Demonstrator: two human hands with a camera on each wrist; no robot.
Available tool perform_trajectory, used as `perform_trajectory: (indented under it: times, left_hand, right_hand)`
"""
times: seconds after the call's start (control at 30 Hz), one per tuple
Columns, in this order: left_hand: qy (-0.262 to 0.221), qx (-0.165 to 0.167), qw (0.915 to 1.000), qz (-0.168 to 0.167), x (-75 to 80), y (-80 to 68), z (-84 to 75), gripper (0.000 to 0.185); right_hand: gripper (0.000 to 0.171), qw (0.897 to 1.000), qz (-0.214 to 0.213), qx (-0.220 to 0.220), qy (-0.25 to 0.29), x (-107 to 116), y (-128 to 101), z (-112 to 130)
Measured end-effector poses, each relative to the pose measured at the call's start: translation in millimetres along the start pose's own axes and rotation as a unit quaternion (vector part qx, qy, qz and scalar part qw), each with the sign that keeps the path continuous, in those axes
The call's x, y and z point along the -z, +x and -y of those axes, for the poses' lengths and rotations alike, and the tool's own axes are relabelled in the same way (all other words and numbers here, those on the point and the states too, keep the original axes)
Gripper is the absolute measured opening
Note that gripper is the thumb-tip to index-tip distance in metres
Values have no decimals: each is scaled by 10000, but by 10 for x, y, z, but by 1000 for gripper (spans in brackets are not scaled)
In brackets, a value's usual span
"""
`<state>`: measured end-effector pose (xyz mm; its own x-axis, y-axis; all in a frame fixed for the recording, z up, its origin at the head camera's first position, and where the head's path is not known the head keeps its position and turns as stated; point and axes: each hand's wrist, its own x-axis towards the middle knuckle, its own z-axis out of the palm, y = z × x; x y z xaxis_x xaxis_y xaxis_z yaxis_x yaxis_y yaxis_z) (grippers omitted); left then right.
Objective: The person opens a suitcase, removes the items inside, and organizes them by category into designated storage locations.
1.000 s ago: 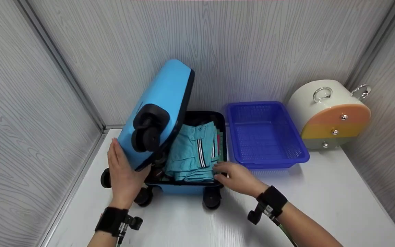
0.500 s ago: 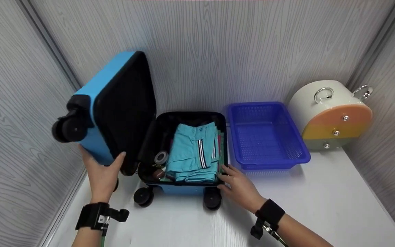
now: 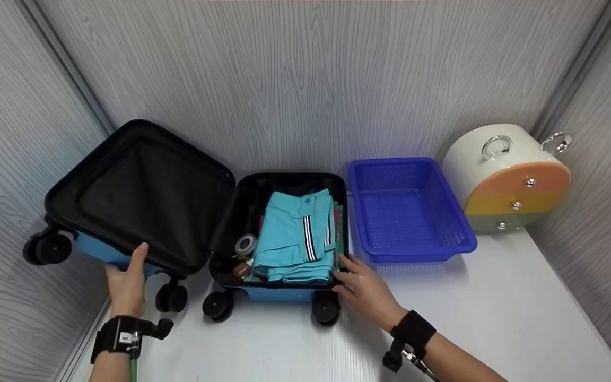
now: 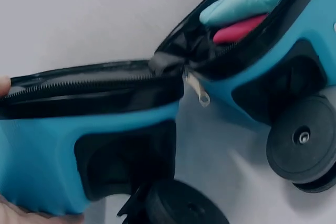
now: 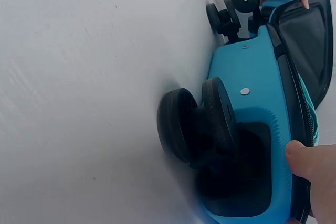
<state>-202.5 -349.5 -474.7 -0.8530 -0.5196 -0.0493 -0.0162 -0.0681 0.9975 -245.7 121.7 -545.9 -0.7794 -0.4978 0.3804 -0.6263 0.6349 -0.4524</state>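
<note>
Your left hand has a grip on the wide-open lid of the blue suitcase, thumb over the rim, there to the left of the packed half, and your right hand holds that half's near right corner, thumb on the front! Folded turquoise clothes lie inside the packed half, a grey ring-shaped roll within its left side; just right of it sits a blue basket, and farther right, a striped drawer box.

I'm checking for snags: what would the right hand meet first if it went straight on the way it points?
The blue hard-shell suitcase, which the right hand touches; just past its edge, the folded turquoise cloth garment looks next, though depth is unclear.
</note>
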Motion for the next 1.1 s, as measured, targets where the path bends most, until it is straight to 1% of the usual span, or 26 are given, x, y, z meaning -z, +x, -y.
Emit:
perform_trajectory:
  times: [0.13, 0.27, 0.33, 0.4, 0.43, 0.53, 0.6, 0.67, 0.73, 0.87, 0.9, 0.97, 1.0, 1.1]
  left_hand:
    - [-152, 526, 9984, 151, 63, 77, 109, 105]
    - [-173, 1185, 9924, 268, 138, 178, 252, 108]
    - [-351, 1460, 9881, 337, 161, 227, 312, 109]
    - [-654, 1642, 9834, 418, 170, 267, 358, 106]
    - [-873, 1716, 9802, 458, 171, 280, 376, 103]
    - [-1517, 1929, 9674, 627, 171, 290, 422, 95]
    - [-1887, 2107, 9568, 674, 176, 279, 456, 91]
    - [-2088, 2259, 9487, 726, 197, 259, 490, 90]
    - [-2269, 2400, 9413, 705, 225, 252, 523, 92]
    - [-2456, 2582, 9321, 652, 265, 276, 570, 100]
    - [-2474, 2625, 9305, 639, 270, 286, 578, 101]
    - [-2427, 2669, 9305, 630, 280, 299, 585, 102]
    - [-2374, 2676, 9318, 605, 283, 299, 582, 102]
    - [-2091, 2605, 9409, 552, 228, 284, 577, 99]
  right_hand:
    - [34, 10000, -13, -17, -20, -17, 2, -10]
    - [34, 10000, -24, -30, 14, -29, -6, -9]
    - [34, 10000, -37, -69, 48, -32, -12, -9]
    - [34, 9999, -72, -100, 73, -38, -15, -9]
    - [35, 9999, -88, -107, 85, -41, -17, -8]
    - [37, 9998, -125, -110, 93, -49, -18, -2]
    - [37, 9998, -113, -108, 99, -51, -18, 4]
    - [37, 9998, -87, -119, 108, -51, -11, 16]
    - [37, 9998, -54, -130, 131, -54, 1, 30]
    - [37, 9998, -63, -149, 153, -73, 29, 50]
    - [37, 9997, -64, -153, 153, -77, 35, 55]
    - [36, 9998, -60, -158, 141, -84, 52, 63]
    - [36, 9998, -51, -145, 127, -89, 64, 67]
    - [36, 9998, -11, -175, 90, -83, 73, 49]
